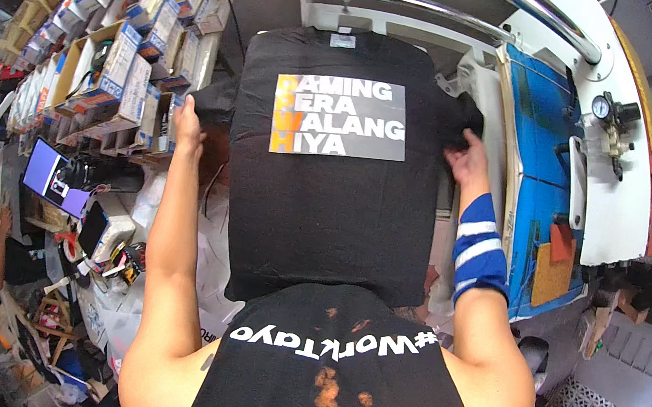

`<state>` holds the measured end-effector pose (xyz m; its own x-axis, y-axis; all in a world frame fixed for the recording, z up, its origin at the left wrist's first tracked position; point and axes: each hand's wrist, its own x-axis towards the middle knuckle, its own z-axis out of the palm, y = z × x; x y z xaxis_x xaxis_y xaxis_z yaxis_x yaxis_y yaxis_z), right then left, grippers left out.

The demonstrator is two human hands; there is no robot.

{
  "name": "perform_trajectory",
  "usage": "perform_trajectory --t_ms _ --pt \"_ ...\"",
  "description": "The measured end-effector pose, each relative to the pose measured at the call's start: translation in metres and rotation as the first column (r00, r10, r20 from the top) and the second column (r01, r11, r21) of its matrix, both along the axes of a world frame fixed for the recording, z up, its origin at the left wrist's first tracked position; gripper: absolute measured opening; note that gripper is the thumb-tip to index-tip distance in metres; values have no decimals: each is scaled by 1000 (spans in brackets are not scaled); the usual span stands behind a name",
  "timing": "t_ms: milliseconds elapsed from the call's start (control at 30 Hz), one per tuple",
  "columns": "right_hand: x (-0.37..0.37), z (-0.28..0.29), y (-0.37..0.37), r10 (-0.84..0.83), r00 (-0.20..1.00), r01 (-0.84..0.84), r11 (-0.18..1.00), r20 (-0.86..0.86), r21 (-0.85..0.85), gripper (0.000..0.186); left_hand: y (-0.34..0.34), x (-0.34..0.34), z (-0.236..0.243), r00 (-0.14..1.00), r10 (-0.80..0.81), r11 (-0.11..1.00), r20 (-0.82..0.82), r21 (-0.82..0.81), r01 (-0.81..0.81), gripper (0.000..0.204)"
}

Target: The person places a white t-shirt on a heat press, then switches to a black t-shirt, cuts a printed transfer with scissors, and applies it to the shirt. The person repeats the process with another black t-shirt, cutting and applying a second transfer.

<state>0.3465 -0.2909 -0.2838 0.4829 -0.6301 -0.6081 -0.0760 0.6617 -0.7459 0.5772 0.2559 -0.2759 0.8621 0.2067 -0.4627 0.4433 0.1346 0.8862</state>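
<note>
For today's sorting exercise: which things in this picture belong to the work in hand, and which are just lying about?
In use: black T-shirt; grey transfer sheet; left hand and right hand at the shirt's sides; heat press.

Lying about: cardboard boxes; tape rolls; small screen.

Count: one black T-shirt (326, 203) is lying on the press platen, one rectangular grey transfer sheet (341, 119) sitting near its collar edge. Two hands are showing: left hand (187, 129), right hand (467, 160). One striped wristband (480, 253). One pressure gauge (601, 106).
</note>
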Motion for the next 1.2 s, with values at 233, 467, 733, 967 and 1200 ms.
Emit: perform_trajectory --t_ms 233,467,733,967,1200 --pt "-63 35 130 142 874 -410 -295 -464 -863 40 -51 -141 32 371 -838 404 399 912 -68 20" --pt "-56 47 178 239 834 -390 -382 -498 -838 58 -74 -162 32 357 -875 340 326 940 -23 39" --pt "-57 30 173 191 850 -372 -444 -492 -815 51 -75 -164 30 332 -898 276 289 957 -87 38" --pt "-58 28 173 168 866 -359 -448 -471 -819 50 -71 -163 24 307 -893 312 329 944 -104 36" --pt "-51 29 175 134 821 -472 -386 -555 -793 51 -72 -165 25 277 -890 336 362 932 -139 34"
